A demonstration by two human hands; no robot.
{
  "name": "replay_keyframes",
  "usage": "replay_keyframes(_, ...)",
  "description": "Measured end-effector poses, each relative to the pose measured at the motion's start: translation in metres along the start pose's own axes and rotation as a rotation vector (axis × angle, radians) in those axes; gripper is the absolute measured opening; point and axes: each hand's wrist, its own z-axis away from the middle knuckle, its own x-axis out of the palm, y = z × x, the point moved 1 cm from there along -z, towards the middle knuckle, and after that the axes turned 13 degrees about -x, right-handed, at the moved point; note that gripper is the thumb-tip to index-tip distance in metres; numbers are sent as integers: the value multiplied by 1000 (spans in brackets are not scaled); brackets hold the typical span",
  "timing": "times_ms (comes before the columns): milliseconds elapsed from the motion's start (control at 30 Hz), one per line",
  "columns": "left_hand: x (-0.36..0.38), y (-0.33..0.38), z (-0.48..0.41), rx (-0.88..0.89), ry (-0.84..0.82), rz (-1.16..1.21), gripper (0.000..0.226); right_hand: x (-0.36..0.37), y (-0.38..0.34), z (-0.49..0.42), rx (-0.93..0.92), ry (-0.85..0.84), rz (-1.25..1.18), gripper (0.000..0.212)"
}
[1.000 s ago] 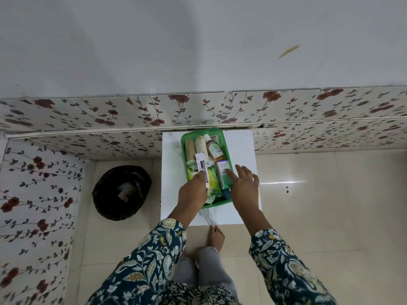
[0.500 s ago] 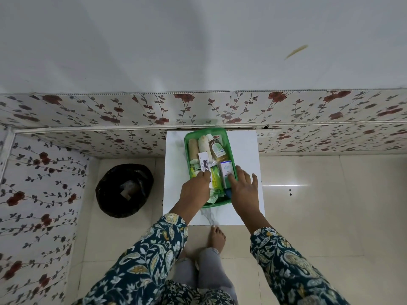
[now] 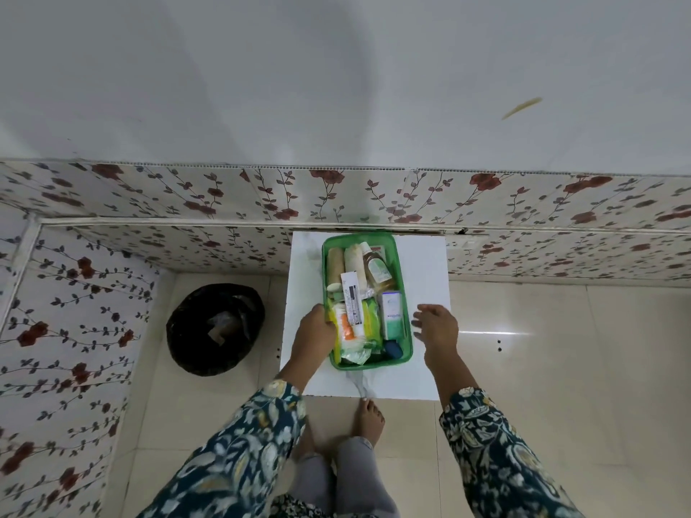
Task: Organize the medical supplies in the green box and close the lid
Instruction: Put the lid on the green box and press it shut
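Since a moment ago the right hand (image 3: 435, 325) has come out of the green box (image 3: 392, 256) and now floats just beside its right wall, fingers spread and holding nothing. Over on the other side, the left hand (image 3: 314, 332) curls over the box's left rim, fingers bent in against the soft packets (image 3: 349, 330); I cannot tell if it pinches one. Further into the box lie a white carton (image 3: 391, 312), a long white tube box (image 3: 352, 299), two rolls (image 3: 344, 261) and a brown bottle (image 3: 377, 269). Under the box is a white table (image 3: 422, 271), and left of the box sits a black bin (image 3: 215, 327). No lid shows. I think the box is light, thin plastic and may bend, so hold both long sides. The bottle could tip or break.
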Motion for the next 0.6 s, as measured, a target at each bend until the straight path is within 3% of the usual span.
replay_keyframes(67,-11,-15,-1,-9,16,-3,7,9,10,-8,-17,-141,258,17)
replay_keyframes(133,-24,-33,-2,-20,12,13,9,22,19,-9,-67,-294,604,37)
replay_keyframes(233,-39,-50,-6,-32,5,80,15,33,27,-4,-192,-325,928,33)
replay_keyframes(367,-45,-52,-11,-37,-2,47,18,23,19,3,-200,-105,778,23)
replay_keyframes(467,-41,-42,-13,-1,-11,13,14,6,-9,29,-454,94,708,14)
replay_keyframes(600,-26,-15,-10,27,-65,-6,9,-5,-37,66,-708,187,723,17)
